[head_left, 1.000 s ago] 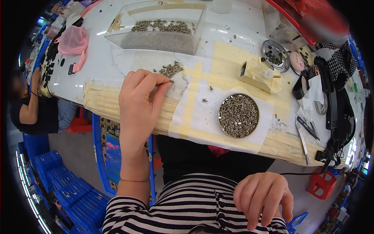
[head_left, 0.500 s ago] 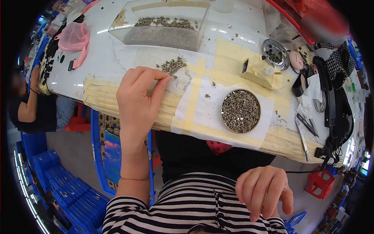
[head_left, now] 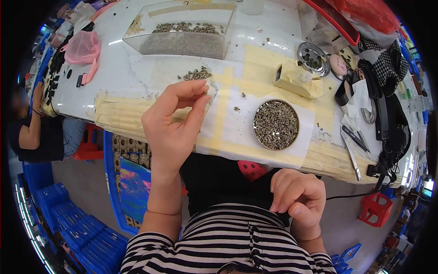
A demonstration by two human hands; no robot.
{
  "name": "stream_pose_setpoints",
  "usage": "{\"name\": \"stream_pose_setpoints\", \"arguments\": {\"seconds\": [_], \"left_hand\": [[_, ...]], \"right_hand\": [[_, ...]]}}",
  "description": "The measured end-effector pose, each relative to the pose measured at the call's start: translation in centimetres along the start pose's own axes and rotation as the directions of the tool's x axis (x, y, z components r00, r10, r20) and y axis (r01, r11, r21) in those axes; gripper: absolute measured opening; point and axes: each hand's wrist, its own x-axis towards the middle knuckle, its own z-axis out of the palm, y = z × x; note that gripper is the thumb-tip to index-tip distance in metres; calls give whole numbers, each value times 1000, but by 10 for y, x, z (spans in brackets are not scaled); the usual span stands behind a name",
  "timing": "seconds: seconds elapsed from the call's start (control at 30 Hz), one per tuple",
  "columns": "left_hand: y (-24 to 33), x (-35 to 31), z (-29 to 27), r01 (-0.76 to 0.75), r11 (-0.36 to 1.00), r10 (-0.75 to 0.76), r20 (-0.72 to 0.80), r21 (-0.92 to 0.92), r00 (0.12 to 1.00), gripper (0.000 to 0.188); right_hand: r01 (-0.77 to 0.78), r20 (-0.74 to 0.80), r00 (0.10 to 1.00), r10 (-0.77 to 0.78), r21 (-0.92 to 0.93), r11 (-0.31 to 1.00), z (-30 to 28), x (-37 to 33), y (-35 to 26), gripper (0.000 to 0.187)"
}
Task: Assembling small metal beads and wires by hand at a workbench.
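My left hand (head_left: pixel 175 121) is raised over the taped front of the bench, its thumb and index finger pinching a small metal part (head_left: pixel 205 93). Just beyond the fingertips lies a loose heap of small metal parts (head_left: pixel 197 73). A round tin (head_left: pixel 298 129) full of similar parts stands on white paper to the right. My right hand (head_left: pixel 300 194) hovers in front of the bench edge above my lap. Its fingers are loosely bent and the thumb stands apart from them, with nothing visible between.
A clear box (head_left: pixel 180 49) of metal parts stands at the back. Toward the right are a yellow taped block (head_left: pixel 296 82), a round metal dish (head_left: pixel 325 68), tweezers (head_left: pixel 350 153) and black straps (head_left: pixel 381 100). A pink mesh item (head_left: pixel 83 47) lies left, near another seated person (head_left: pixel 39 132).
My left hand has moved right, away from the heap, and the pinched part now shows. My right hand has risen toward the bench edge and turned, its fingers curling more. The view has shifted slightly.
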Motion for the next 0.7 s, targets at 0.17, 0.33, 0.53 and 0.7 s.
{"name": "stream_pose_setpoints", "arguments": {"seconds": [0.17,0.33,0.53,0.7], "left_hand": [[22,-6,10,221,874,-205,84,-432,975,30],[26,-10,13,389,609,-224,320,-692,920,29],[36,-16,23,545,417,-241,490,-727,838,31],[40,-19,29,505,505,-251,441,-699,862,34]], "right_hand": [[-17,-63,998,-1,-290,957,2,-1,-2,4],[46,-149,971,-185,-644,764,16,19,-17,13],[203,-38,865,-500,-885,418,12,51,-11,31],[236,18,850,-527,-907,348,12,59,-8,29]]}}
